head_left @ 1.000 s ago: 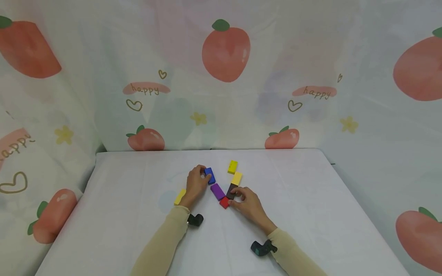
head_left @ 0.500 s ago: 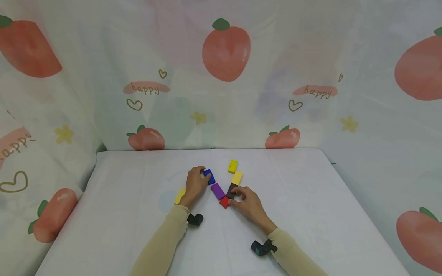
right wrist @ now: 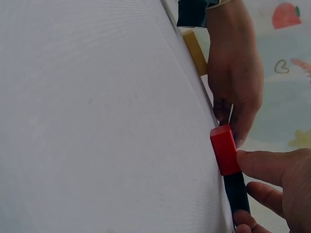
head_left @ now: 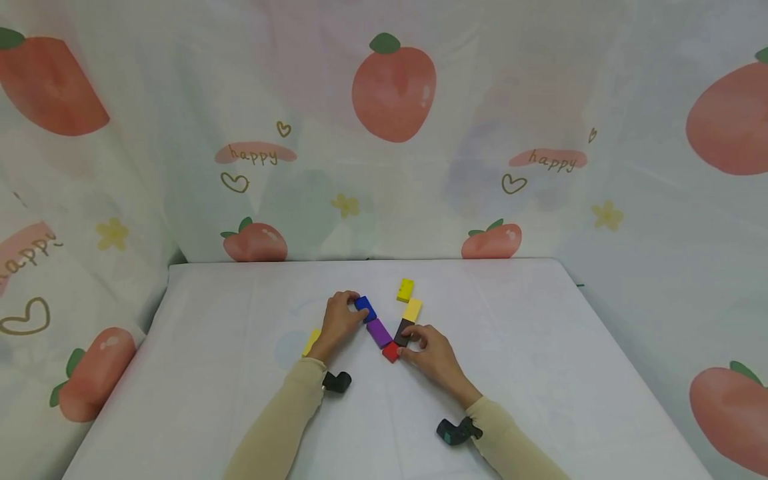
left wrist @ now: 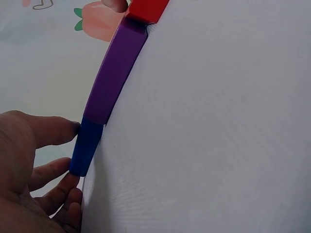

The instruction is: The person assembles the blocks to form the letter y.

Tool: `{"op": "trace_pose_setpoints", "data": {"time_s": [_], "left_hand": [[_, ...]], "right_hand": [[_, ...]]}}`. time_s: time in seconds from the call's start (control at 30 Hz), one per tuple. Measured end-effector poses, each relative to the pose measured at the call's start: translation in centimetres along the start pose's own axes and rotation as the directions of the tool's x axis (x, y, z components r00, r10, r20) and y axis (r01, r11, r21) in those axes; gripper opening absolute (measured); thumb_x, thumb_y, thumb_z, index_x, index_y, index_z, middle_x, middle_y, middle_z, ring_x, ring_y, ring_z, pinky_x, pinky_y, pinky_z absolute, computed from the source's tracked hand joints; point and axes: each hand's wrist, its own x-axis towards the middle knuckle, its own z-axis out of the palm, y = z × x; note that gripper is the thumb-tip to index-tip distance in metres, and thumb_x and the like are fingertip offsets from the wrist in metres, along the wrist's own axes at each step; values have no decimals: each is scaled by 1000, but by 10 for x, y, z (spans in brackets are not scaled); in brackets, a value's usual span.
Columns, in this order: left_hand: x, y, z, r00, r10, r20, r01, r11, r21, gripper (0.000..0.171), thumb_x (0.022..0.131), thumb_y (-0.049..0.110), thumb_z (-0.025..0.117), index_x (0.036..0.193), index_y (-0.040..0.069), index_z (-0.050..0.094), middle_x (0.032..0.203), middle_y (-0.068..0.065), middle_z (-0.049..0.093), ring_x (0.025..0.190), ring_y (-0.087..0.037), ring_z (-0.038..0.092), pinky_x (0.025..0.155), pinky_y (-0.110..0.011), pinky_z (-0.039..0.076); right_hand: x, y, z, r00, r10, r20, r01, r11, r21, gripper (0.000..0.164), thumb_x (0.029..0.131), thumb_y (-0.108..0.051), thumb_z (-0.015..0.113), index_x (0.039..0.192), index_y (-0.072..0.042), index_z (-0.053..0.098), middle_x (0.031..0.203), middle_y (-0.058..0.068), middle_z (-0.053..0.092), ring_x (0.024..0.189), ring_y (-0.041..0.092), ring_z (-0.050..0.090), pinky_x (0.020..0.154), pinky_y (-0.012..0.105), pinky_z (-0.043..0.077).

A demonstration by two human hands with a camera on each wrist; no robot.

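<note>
Toy blocks lie in a V on the table. My left hand (head_left: 338, 323) pinches the blue block (head_left: 365, 308) at the top of the left arm. Its lower end meets the purple block (head_left: 379, 333); in the left wrist view the blue end (left wrist: 87, 145) touches the purple one. At the V's point is a red block (head_left: 391, 352), with a black block (head_left: 403, 331) rising to the right. My right hand (head_left: 433, 353) holds these two, the thumb against the red block (right wrist: 225, 150) and fingers at the black one. A pale yellow block (head_left: 412, 309) continues the right arm.
A bright yellow block (head_left: 405, 289) lies just beyond the V's right arm. Another yellow block (head_left: 311, 341) is partly hidden behind my left wrist. The white-covered table (head_left: 510, 333) meets a fruit-patterned curtain (head_left: 408, 200) at its back edge.
My left hand has slid the blue block slightly toward me, closing the small gap to the purple block. My right hand stays in place.
</note>
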Motion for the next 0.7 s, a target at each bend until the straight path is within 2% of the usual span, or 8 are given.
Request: {"op": "trace_pose_setpoints", "data": {"time_s": [0.7], "left_hand": [[-7, 1, -2, 1000, 20, 1, -20, 1000, 17, 38, 85, 18, 75, 118, 4, 63, 114, -14, 61, 109, -27, 53, 96, -42, 48]], "right_hand": [[0, 0, 1, 1000, 9, -4, -9, 1000, -13, 29, 81, -28, 79, 107, -23, 69, 95, 0, 59, 86, 17, 49, 68, 28, 38]]}}
